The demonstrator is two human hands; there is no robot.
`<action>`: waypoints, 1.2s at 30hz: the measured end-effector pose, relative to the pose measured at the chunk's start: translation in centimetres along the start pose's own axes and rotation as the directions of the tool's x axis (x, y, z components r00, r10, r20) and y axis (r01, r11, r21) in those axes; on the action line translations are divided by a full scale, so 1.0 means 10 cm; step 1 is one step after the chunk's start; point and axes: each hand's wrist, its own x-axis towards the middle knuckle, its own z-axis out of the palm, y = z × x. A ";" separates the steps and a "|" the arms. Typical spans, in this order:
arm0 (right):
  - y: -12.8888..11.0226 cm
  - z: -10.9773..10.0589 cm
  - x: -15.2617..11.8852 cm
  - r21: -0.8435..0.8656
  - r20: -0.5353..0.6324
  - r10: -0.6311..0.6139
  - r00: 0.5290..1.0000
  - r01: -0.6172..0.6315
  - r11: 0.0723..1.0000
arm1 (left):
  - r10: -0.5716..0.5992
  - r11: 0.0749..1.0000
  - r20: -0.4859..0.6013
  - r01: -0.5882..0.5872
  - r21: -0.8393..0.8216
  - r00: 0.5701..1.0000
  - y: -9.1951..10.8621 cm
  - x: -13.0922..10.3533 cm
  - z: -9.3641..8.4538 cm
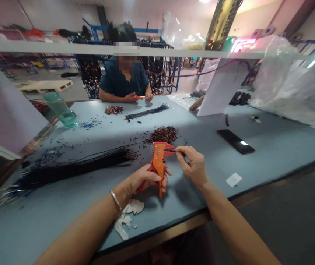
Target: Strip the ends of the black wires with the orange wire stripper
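Observation:
An orange and red wire stripper [158, 162] stands upright in my left hand [147, 178], whose fingers are wrapped around its handles. Its jaws point to the right. My right hand [192, 162] pinches a thin dark wire [174, 150] at the mouth of the jaws; most of the wire is hidden by my fingers. Just behind the stripper lies a heap of short copper-and-black scraps [164, 134]. To the left is a long bundle of black wires [74, 169] with blue and silvery ends at its far left.
A phone [236, 141] and a white paper slip [234, 179] lie to the right. Crumpled tissue [128, 217] is by my left wrist. Across the table [196, 132], a person [124, 81] holds a red tool near another wire bundle [149, 111]. A green bottle [60, 110] stands left.

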 end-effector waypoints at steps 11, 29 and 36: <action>-0.02 0.00 0.01 -0.030 -0.032 -0.086 0.996 0.085 0.996 | -0.002 1.000 0.007 0.002 0.001 1.000 0.00 -0.01 -0.01; -0.03 -0.02 0.01 -0.042 -0.025 -0.096 0.995 0.095 0.995 | -0.002 1.000 0.007 0.002 0.019 1.000 0.01 -0.01 0.00; -0.03 -0.02 0.01 -0.036 -0.016 -0.073 0.997 0.073 0.997 | 0.000 0.999 -0.031 0.001 0.044 1.000 0.00 -0.01 0.01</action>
